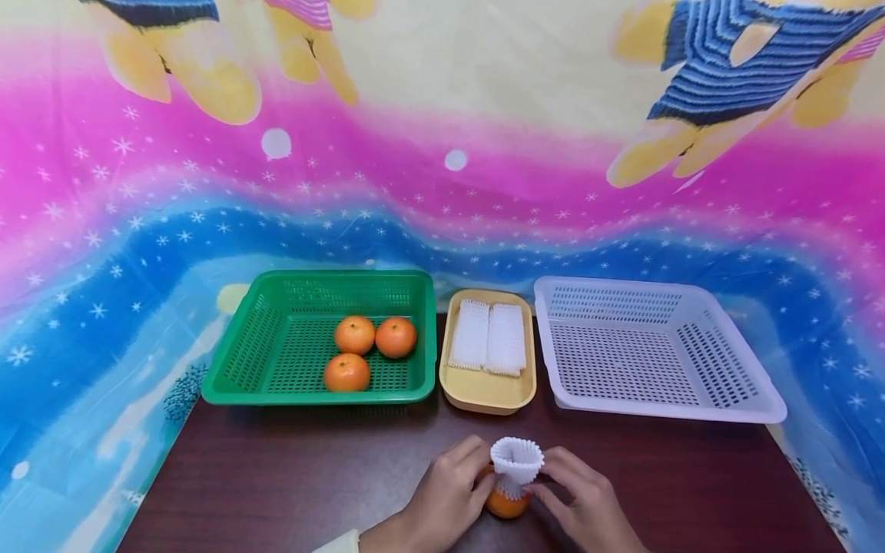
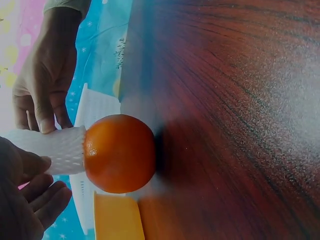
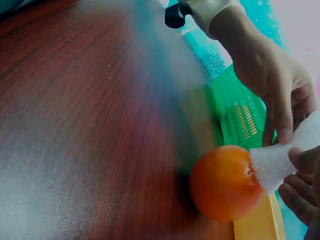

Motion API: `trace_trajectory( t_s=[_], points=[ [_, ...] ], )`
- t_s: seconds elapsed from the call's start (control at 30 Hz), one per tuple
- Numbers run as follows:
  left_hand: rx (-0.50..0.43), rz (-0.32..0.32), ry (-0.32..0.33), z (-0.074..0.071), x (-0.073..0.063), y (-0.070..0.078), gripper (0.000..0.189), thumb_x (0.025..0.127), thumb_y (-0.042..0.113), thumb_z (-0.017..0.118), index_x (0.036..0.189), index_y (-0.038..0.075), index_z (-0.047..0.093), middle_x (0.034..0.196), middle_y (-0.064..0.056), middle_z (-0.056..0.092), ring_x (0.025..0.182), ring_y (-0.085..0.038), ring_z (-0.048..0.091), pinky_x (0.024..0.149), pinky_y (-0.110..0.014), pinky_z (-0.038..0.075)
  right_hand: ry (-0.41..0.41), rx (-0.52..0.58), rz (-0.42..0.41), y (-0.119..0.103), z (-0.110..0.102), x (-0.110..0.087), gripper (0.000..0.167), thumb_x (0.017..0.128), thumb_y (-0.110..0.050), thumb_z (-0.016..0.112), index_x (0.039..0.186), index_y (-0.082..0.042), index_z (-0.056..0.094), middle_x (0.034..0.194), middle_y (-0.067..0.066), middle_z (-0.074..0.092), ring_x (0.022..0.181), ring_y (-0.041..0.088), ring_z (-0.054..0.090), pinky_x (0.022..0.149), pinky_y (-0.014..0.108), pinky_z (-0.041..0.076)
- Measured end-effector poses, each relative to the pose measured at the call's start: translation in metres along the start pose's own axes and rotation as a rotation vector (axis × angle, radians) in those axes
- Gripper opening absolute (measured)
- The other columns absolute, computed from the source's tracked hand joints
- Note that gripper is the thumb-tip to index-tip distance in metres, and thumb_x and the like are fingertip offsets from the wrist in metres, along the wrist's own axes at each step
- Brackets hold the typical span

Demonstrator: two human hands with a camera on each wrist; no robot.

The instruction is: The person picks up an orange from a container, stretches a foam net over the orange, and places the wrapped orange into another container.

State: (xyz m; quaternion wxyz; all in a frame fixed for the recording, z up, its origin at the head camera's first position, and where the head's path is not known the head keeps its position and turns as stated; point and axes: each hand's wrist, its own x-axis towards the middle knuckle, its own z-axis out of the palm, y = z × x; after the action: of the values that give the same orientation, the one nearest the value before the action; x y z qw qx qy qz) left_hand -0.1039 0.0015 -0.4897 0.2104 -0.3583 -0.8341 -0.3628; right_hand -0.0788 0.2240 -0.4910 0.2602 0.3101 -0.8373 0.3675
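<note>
An orange rests on the table in front of me. A white foam net sleeve stands upright on it, its lower rim against the fruit's top and its upper end flared. My left hand pinches the sleeve from the left between thumb and fingers. From the right, my right hand pinches it the same way. In the left wrist view most of the orange is bare beside the sleeve's edge. The right wrist view shows the sleeve touching the orange near its stem end.
Behind the hands, a green basket on the left holds three oranges. A yellow tray in the middle holds flat foam sleeves. To the right stands a white basket. A printed cloth hangs behind the table.
</note>
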Motion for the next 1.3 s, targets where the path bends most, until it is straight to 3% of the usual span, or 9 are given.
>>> trace_trajectory(
  t_s=[0.43, 0.6, 0.83, 0.93, 1.13, 1.3],
  points=[
    [-0.019, 0.078, -0.090, -0.001, -0.006, -0.005, 0.026, 0.082, -0.003, 0.079, 0.102, 0.013, 0.074, 0.101, 0.007, 0.066, 0.098, -0.005, 0.064, 0.089, -0.015, 0.054, -0.034, -0.018, -0.076, 0.000, 0.002, -0.006, 0.026, 0.104, -0.031, 0.057, 0.104, -0.011, 0.072, 0.103, -0.001, 0.067, 0.094, 0.006, 0.063, 0.090, 0.010, 0.050],
    [0.001, 0.111, -0.067, -0.001, -0.004, -0.006, 0.016, 0.091, -0.001, 0.073, 0.101, 0.012, 0.075, 0.099, 0.006, 0.066, 0.094, -0.006, 0.063, 0.087, -0.013, 0.053, -0.016, -0.047, -0.091, 0.002, 0.002, -0.007, 0.028, 0.105, -0.031, 0.055, 0.104, -0.010, 0.073, 0.103, 0.000, 0.067, 0.095, 0.007, 0.063, 0.090, 0.011, 0.051],
    [0.106, 0.141, -0.082, 0.002, -0.006, -0.010, 0.018, 0.085, 0.001, 0.077, 0.099, 0.012, 0.076, 0.096, 0.006, 0.063, 0.091, -0.007, 0.060, 0.084, -0.017, 0.052, -0.034, -0.063, -0.062, 0.003, 0.002, -0.010, 0.028, 0.105, -0.032, 0.055, 0.101, -0.011, 0.073, 0.103, -0.001, 0.067, 0.093, 0.008, 0.064, 0.091, 0.010, 0.050],
    [0.131, 0.111, -0.116, 0.002, -0.008, -0.011, 0.018, 0.085, 0.005, 0.079, 0.101, 0.013, 0.075, 0.094, 0.007, 0.060, 0.089, -0.006, 0.058, 0.081, -0.019, 0.052, -0.040, -0.099, -0.051, 0.004, 0.002, -0.012, 0.032, 0.105, -0.037, 0.054, 0.100, -0.011, 0.073, 0.103, -0.001, 0.066, 0.092, 0.008, 0.063, 0.090, 0.010, 0.050],
    [0.037, -0.034, -0.234, 0.000, -0.011, -0.011, 0.024, 0.090, 0.018, 0.079, 0.112, 0.015, 0.073, 0.099, 0.007, 0.059, 0.093, -0.004, 0.056, 0.080, -0.014, 0.049, -0.040, -0.172, -0.031, 0.007, 0.004, -0.018, 0.040, 0.103, -0.046, 0.050, 0.104, -0.012, 0.073, 0.105, -0.002, 0.066, 0.090, 0.010, 0.065, 0.087, 0.008, 0.050],
    [0.041, -0.030, -0.263, 0.001, -0.012, -0.012, 0.035, 0.087, 0.022, 0.082, 0.118, 0.011, 0.068, 0.108, 0.006, 0.060, 0.101, -0.005, 0.057, 0.086, -0.016, 0.052, -0.061, -0.214, 0.020, 0.004, 0.005, -0.018, 0.045, 0.101, -0.051, 0.050, 0.111, -0.013, 0.071, 0.111, -0.003, 0.067, 0.097, 0.012, 0.066, 0.095, 0.007, 0.047]
  ],
)
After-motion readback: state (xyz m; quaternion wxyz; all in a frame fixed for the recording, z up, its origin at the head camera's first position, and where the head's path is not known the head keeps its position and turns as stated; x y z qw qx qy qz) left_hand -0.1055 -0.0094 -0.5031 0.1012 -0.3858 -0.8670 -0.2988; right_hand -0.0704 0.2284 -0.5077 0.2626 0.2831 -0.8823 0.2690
